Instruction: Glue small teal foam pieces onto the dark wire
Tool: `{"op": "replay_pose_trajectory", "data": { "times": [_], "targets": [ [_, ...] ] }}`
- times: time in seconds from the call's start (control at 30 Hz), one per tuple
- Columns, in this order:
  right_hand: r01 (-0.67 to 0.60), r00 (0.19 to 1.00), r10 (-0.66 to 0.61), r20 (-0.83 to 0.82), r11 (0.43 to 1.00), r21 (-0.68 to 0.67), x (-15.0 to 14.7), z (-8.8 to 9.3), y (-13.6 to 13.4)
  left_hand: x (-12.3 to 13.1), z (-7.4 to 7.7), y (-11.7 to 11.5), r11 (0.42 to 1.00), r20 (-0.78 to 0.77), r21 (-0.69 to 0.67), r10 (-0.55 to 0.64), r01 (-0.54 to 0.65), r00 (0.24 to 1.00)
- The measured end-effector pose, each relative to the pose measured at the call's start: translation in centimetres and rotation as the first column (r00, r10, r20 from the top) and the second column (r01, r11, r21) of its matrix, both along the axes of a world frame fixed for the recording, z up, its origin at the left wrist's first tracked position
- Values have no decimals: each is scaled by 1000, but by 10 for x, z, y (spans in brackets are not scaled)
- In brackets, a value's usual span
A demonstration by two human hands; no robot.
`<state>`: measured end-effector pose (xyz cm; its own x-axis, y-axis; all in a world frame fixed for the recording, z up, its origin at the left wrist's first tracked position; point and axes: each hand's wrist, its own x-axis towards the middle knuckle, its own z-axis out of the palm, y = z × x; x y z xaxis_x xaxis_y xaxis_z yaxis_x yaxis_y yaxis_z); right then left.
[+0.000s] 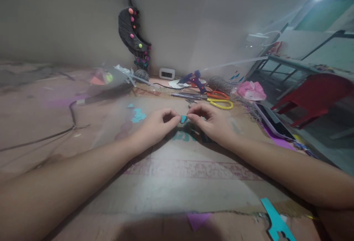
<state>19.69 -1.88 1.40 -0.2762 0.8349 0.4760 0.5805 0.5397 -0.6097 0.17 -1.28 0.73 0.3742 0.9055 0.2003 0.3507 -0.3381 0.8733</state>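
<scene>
My left hand (157,125) and my right hand (211,121) meet over a flattened cardboard sheet (182,182) on the floor. Both pinch a small teal piece (183,118) between thumb and fingertips, one hand on each side of it. The fingers of both hands are curled in. A few teal scraps (137,115) lie just beyond my left hand. Printed teal lettering on the cardboard shows under my hands.
Beyond the hands lie yellow scissors (221,104), orange scissors (217,95), a blue glue gun (195,79) and twine (219,84). A black decorated craft piece (132,34) leans on the wall. A tablet (272,121) and red chair (315,95) are at right. Teal cutout (276,222) and purple scrap (197,219) lie near me.
</scene>
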Motion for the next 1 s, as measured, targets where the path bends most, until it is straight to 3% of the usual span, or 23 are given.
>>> {"op": "replay_pose_trajectory", "data": {
  "times": [0.33,0.6,1.0],
  "targets": [
    [-144,987,130,95,975,171,3,1,-6,0,-1,1,1000,13,8,12,-12,1000],
    [1,998,-4,60,999,52,1,1,-2,0,0,-1,1000,12,0,-26,26,1000],
    [-53,998,52,-35,999,-7,2,-4,4,-2,-5,3,996,15,-19,-91,91,996]
  ]
}}
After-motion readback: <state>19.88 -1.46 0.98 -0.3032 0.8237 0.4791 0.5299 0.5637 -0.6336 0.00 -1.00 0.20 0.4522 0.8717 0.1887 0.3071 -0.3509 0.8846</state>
